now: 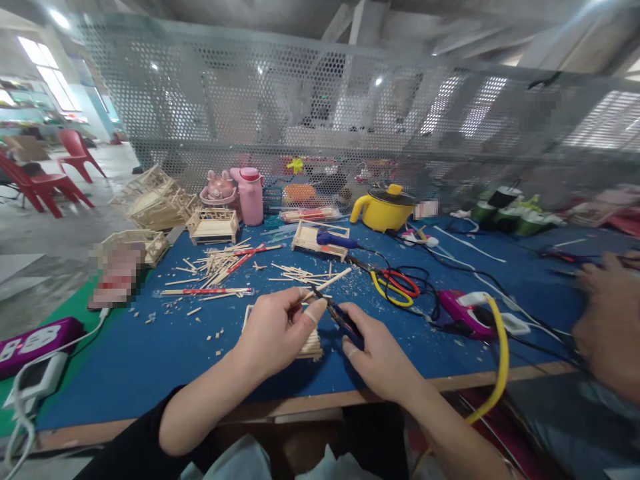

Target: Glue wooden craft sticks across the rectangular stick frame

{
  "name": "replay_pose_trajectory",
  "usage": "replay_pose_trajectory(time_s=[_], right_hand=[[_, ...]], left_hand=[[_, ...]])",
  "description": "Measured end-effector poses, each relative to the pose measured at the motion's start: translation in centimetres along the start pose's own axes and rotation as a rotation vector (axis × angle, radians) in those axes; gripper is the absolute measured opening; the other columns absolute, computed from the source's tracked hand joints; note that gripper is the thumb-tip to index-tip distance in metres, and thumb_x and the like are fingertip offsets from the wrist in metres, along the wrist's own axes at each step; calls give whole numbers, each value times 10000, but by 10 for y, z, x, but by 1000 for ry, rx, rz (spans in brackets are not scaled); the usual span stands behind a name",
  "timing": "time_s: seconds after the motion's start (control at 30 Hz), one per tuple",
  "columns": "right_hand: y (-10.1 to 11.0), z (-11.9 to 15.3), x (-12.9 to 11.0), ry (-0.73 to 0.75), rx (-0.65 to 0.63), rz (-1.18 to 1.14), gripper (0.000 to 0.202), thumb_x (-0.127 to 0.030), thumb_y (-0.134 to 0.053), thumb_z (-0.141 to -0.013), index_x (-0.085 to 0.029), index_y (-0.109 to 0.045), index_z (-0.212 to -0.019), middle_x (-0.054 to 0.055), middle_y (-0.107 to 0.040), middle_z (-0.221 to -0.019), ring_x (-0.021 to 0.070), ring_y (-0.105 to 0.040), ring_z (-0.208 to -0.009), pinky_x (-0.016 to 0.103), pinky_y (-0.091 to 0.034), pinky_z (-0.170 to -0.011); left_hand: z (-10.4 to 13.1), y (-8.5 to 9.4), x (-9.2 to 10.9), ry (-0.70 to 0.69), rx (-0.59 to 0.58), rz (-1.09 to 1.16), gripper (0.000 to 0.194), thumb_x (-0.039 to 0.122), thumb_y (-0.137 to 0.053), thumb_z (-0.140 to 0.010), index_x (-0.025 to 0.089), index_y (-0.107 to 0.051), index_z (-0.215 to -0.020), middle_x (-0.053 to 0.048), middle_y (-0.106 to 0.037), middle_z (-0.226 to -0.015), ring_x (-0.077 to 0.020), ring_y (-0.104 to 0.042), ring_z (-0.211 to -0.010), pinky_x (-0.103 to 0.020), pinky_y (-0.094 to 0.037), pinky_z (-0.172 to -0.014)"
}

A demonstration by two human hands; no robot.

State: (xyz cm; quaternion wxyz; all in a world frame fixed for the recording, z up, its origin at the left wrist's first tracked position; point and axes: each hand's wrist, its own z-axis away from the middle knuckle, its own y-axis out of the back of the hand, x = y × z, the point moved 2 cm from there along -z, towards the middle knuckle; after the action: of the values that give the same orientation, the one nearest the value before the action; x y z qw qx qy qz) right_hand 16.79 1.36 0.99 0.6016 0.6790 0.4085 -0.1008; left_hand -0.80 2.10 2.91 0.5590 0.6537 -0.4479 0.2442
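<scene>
In the middle of the blue table, my left hand (280, 327) pinches a thin wooden stick (336, 277) that slants up to the right. My right hand (375, 343) is closed round the dark handles of cutting pliers (345, 321). Their jaws meet the stick right by my left fingertips. Light tape wraps some of my fingers. Under my left hand lies a small piece made of wooden sticks (311, 347), partly hidden. Behind it are loose sticks (300, 275) and a small wooden frame (307, 241) with a blue glue gun (337, 240) resting on it.
Scissors with yellow and red handles (395, 288) lie among black cables, near a magenta power strip (465, 313). A yellow pot (387, 212) and a pink flask (250, 200) stand at the back. Another person's hand (607, 313) is at the right. A phone (117, 277) lies left.
</scene>
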Motion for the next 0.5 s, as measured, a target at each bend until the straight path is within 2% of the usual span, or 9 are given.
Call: replay_pose_trajectory(time_s=[0.07, 0.17, 0.23, 0.27, 0.37, 0.5], right_hand=[[-5, -4, 8, 12, 122, 125, 408, -69, -460, -631, -193, -546, -1010, 40, -629, -858, 194, -591, -761, 312, -494, -709], [-11, -12, 21, -33, 308, 269, 489, -80, -473, -623, -122, -541, -1106, 141, -611, -949, 297, -569, -923, 458, -459, -844], [-11, -17, 27, -63, 338, 284, 505, -96, -485, -634, -81, -537, -1136, 195, -592, -1007, 357, -522, -1027, 541, -397, -911], [-11, -19, 28, -70, 332, 277, 517, -100, -491, -629, -80, -538, -1143, 199, -592, -1026, 361, -515, -1044, 545, -388, -923], [-4, -17, 27, -83, 234, 213, 505, -93, -479, -613, -146, -562, -1109, 109, -632, -956, 273, -581, -921, 416, -462, -846], [5, -4, 15, -163, -160, -155, 299, -99, -452, -628, -202, -587, -874, -22, -578, -744, 150, -541, -709, 249, -440, -673]], left_hand=[[-4, 0, 1, 16, 57, -76, 408, 485, -426, -905, 200, -462, -616, 68, -359, -532, -101, -314, -532, -240, -243, -527], [-15, -1, 2, 40, 92, -135, 415, 449, -410, -916, 203, -425, -582, 61, -345, -518, -112, -302, -533, -253, -227, -539], [-22, -1, 3, 49, 83, -178, 404, 410, -402, -919, 205, -412, -571, 53, -349, -516, -118, -296, -529, -264, -211, -541], [-25, -1, 4, 47, 73, -199, 395, 396, -398, -919, 207, -412, -573, 50, -357, -517, -121, -296, -525, -269, -202, -542], [-27, 3, 5, 16, 22, -256, 359, 374, -399, -913, 212, -406, -593, 43, -380, -530, -127, -300, -522, -282, -184, -548], [-15, 10, 2, -52, -90, -278, 339, 326, -401, -889, 211, -362, -573, 50, -362, -524, -119, -309, -513, -281, -191, -545]])
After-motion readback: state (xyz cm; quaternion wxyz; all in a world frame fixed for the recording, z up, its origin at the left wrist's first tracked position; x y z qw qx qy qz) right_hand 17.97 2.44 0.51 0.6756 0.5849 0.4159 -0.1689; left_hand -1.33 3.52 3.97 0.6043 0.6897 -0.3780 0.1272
